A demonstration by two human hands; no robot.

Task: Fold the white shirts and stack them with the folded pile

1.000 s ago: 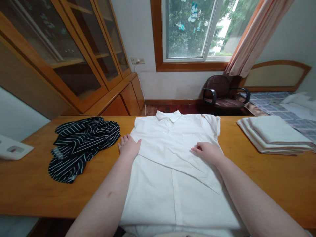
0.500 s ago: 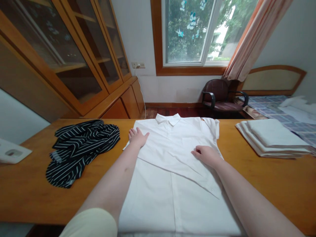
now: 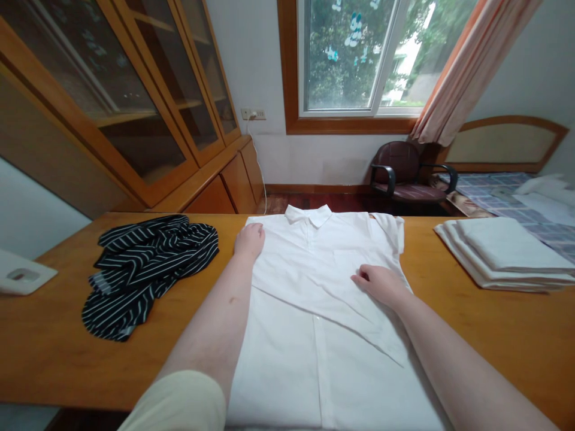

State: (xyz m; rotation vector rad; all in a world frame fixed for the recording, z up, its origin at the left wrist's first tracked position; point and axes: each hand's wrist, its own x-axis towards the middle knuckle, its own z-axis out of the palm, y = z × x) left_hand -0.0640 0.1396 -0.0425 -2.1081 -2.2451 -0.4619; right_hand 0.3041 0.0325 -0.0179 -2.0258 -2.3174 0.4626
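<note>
A white short-sleeved shirt (image 3: 323, 335) lies flat on the wooden table (image 3: 67, 353), collar at the far edge, with its left side folded diagonally across the body. My left hand (image 3: 250, 239) rests on the shirt's far left shoulder corner, fingers curled down over the fabric edge. My right hand (image 3: 380, 282) lies on the right half of the shirt, just below the right sleeve, knuckles up and fingers bent in against the cloth. Both forearms stretch over the shirt's lower part.
A crumpled black-and-white striped garment (image 3: 148, 263) lies left of the shirt. A stack of folded white cloth (image 3: 507, 254) sits at the table's right end, and a white object (image 3: 22, 272) at the left edge. Beyond the table stand a dark armchair (image 3: 404, 173), a glass-fronted cabinet (image 3: 135, 114) and a bed (image 3: 516, 185).
My left hand slid from the shirt's left edge up to the shoulder corner and its spread fingers curled in. The right hand stayed in place.
</note>
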